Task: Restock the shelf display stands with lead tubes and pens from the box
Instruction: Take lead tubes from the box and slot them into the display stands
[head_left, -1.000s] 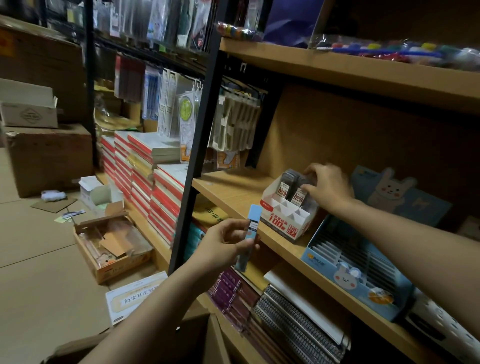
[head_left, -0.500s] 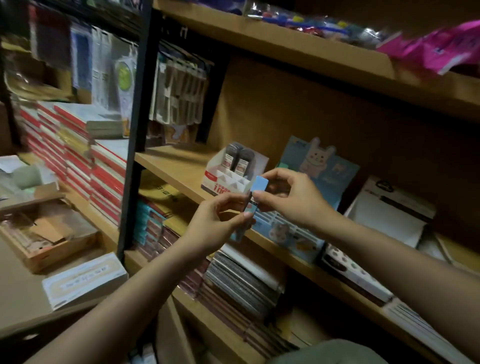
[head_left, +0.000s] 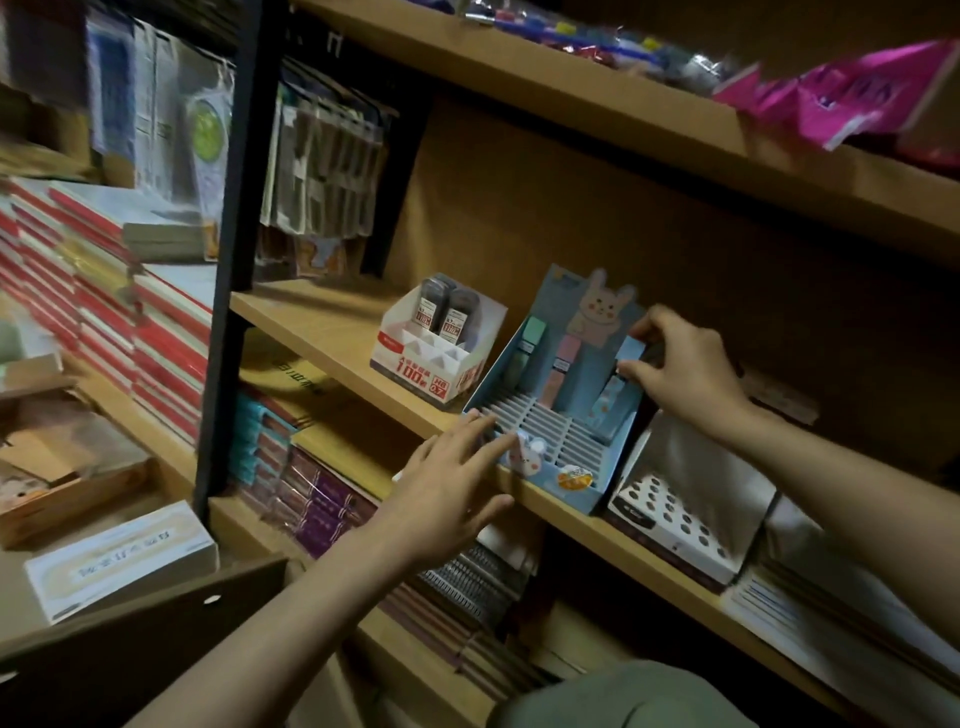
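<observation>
Evidently early: right hand (head_left: 680, 371) pinches a blue tube (head_left: 631, 349) at the rabbit stand's (head_left: 582, 499) back row (two tubes beside it); left hand (head_left: 457, 478), fingers spread, steadies its front. Most slots unfilled.

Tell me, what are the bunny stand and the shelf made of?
The bunny stand looks like thin printed cardboard with a smooth finish: flat folded panels, a cut-out bunny shape at the back, and slotted dividers. The shelf looks like wood or wood-look board: tan, matt, with a faint grain and a straight thick front edge. Which of the two it is, the picture leaves open.
</observation>
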